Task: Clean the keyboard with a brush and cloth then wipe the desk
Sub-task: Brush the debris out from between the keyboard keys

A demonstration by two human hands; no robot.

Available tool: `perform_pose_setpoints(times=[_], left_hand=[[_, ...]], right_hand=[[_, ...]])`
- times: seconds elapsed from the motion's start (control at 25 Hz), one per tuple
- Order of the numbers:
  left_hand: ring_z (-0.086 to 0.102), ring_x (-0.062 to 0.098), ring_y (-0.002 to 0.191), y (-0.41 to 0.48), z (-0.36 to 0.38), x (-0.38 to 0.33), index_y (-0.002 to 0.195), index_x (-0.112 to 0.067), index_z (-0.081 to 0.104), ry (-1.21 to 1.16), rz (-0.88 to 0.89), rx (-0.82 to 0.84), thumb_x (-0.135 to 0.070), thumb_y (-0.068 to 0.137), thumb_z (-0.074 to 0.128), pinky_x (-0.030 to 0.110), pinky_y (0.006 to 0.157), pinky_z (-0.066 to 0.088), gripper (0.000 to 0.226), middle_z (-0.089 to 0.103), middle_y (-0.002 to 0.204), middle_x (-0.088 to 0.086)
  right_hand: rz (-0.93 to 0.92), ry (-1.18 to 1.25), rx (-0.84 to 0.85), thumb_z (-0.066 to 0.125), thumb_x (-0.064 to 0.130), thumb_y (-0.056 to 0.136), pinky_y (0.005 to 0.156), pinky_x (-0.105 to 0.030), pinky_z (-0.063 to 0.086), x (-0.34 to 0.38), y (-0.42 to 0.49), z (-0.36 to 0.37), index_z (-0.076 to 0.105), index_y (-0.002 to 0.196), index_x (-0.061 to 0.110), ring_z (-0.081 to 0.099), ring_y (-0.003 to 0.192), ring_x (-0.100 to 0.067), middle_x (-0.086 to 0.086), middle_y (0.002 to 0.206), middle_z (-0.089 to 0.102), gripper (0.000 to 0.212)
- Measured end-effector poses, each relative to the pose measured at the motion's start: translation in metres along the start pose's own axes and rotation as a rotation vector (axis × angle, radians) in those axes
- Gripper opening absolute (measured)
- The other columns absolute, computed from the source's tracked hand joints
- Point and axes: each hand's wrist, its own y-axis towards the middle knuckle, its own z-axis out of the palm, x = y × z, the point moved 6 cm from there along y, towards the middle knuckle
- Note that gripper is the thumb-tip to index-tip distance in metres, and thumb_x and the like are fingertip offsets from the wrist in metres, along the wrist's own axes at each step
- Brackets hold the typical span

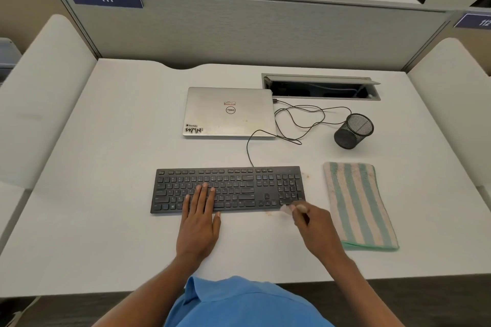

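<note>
A black keyboard (239,188) lies across the middle of the white desk (106,194). My left hand (199,223) rests flat on its left-centre keys with the fingers straight. My right hand (316,228) grips a small brush (289,208) whose pale, blurred bristles touch the keyboard's front right corner by the number pad. A folded green-and-cream striped cloth (358,204) lies on the desk to the right of the keyboard, apart from both hands. Small reddish crumbs dot the desk near the keyboard's right end.
A closed silver laptop (229,111) sits behind the keyboard, with a black cable (300,117) looping to its right. A black mesh pen cup (353,130) stands at the right. An open cable tray (321,87) is set into the desk's back. Grey partition behind.
</note>
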Motion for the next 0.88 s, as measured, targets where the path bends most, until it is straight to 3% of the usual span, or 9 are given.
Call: perform_pose_setpoints(times=[0.16,0.28,0.4,0.6,0.76,0.88], left_hand=[[0.002,0.022,0.164,0.000,-0.001,-0.001,0.170,-0.016,0.013,0.000,0.003,0.002,-0.037,0.107,0.036,0.052,0.131,0.010,0.070,0.007,0.178,0.005],[0.002,0.022,0.164,0.000,-0.001,-0.001,0.169,-0.015,0.013,0.010,0.000,0.006,-0.037,0.107,0.035,0.052,0.131,0.011,0.070,0.007,0.178,0.005],[0.002,0.022,0.164,0.000,-0.001,-0.001,0.169,-0.015,0.013,0.009,0.002,0.006,-0.037,0.108,0.035,0.053,0.131,0.012,0.069,0.006,0.178,0.005],[0.002,0.022,0.164,0.000,-0.001,-0.001,0.170,-0.015,0.012,0.010,0.005,0.007,-0.038,0.108,0.032,0.054,0.131,0.013,0.069,0.007,0.178,0.005],[0.001,0.022,0.164,0.000,0.000,-0.001,0.170,-0.015,0.011,0.010,0.003,0.010,-0.038,0.108,0.033,0.054,0.131,0.012,0.070,0.005,0.178,0.005],[0.001,0.022,0.164,0.000,-0.001,0.000,0.170,-0.015,0.011,0.010,0.000,0.014,-0.037,0.107,0.033,0.054,0.131,0.012,0.070,0.005,0.178,0.005]], right_hand=[[-0.064,-0.032,0.073,0.065,0.018,0.095,0.077,-0.016,0.053,-0.003,-0.020,0.019,0.072,0.109,0.027,0.063,0.093,-0.004,0.017,0.098,0.069,0.018],[-0.058,0.015,-0.060,0.066,0.014,0.093,0.073,-0.022,0.056,-0.003,-0.012,0.016,0.074,0.108,0.021,0.065,0.087,-0.007,0.013,0.095,0.071,0.018],[0.016,-0.089,-0.264,0.066,0.014,0.093,0.067,-0.026,0.057,-0.015,-0.007,-0.008,0.074,0.103,0.018,0.063,0.075,-0.009,0.008,0.087,0.069,0.014],[-0.012,-0.203,-0.192,0.066,0.016,0.093,0.067,-0.033,0.058,-0.015,-0.003,0.006,0.068,0.094,0.019,0.061,0.074,-0.011,0.007,0.083,0.064,0.005],[-0.069,-0.100,-0.125,0.066,0.013,0.093,0.072,-0.025,0.056,-0.009,-0.006,0.021,0.071,0.099,0.019,0.064,0.081,-0.009,0.007,0.089,0.068,0.009],[-0.004,0.039,-0.189,0.066,0.012,0.094,0.068,-0.012,0.050,-0.014,-0.011,0.003,0.072,0.100,0.024,0.064,0.082,-0.003,0.014,0.086,0.069,0.015]])
